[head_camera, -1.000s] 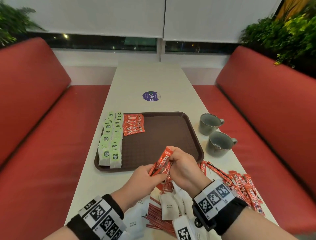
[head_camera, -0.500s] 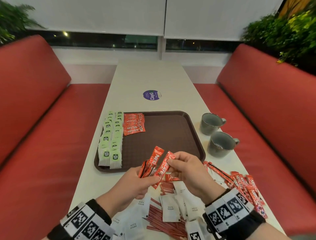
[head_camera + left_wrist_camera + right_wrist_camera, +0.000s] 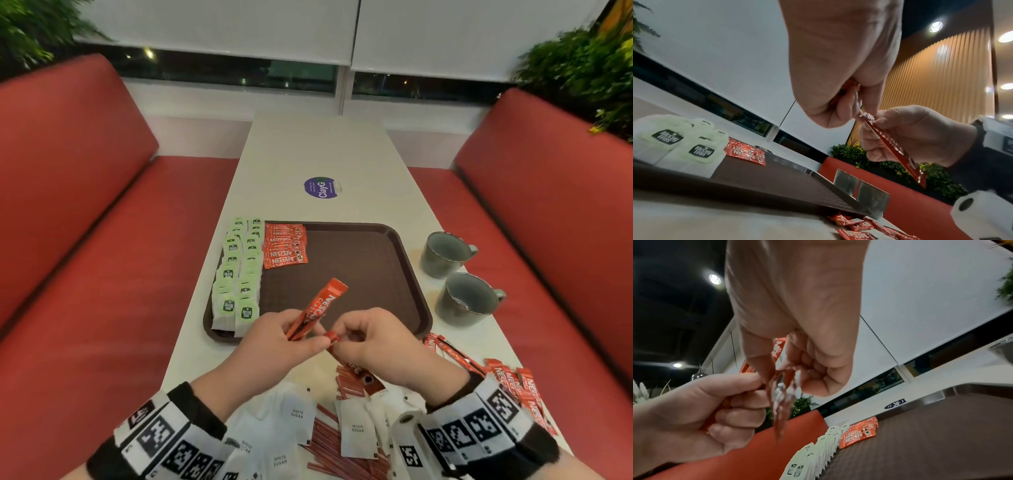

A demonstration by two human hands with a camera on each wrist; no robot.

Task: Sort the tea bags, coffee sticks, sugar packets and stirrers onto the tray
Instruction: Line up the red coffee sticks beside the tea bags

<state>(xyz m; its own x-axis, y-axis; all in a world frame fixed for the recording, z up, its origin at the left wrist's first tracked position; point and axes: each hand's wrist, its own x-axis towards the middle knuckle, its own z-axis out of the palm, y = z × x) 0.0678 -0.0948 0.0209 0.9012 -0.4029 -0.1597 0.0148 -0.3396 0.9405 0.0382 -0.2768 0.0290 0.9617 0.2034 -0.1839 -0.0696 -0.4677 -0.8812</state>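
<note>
Meanwhile the left hand (image 3: pixel 274 346) clutched several coffee sticks (image 3: pixel 317 310) at the tray's (image 3: pixel 394 270) six o'clock edge, the right hand (image 3: pixel 380 342) pinched another (image 3: pixel 893 146), which might slip during transfer.

"NESCAFE" on the red coffee sticks (image 3: pixel 285 247) at the tray's far-left corner; "WHITE SUGAR" on the white packets (image 3: pixel 356 430); "ClayG" on the desk's round sticker (image 3: pixel 321 187).

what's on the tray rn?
On the tray: two rows of green tea bags along its left edge, a stack of coffee sticks beside them. The hands cover part of the near rim.
</note>
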